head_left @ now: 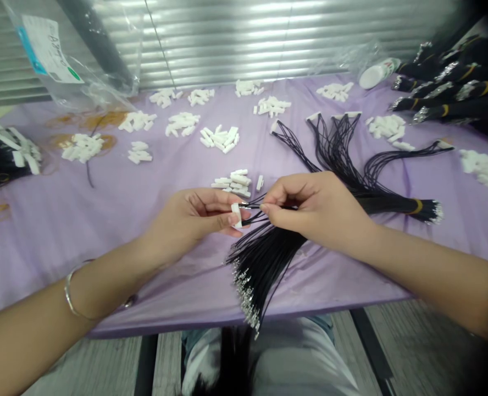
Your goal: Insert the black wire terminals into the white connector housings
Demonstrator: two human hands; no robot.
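Between the thumb and fingers of my left hand [205, 212] is a small white connector housing [236, 215], with black wires running into its right side. My right hand [310, 206] pinches a thin black wire [253, 207] whose metal tip lies close to the housing. Under my right hand spreads a bundle of black wires [275, 250], their silvery crimped ends fanned toward the table's front edge. Just behind my left fingers lies a small pile of white housings [236, 181]. To the right, several wire groups [334, 143] end in white housings and join a banded bundle [412, 206].
Several piles of white housings [219, 138] dot the purple tablecloth [165, 170]. Wire bundles lie at the far left [5, 154] and the back right [454, 82]. A clear plastic bag [104, 71] and a white-capped container [373, 76] stand near the window blinds.
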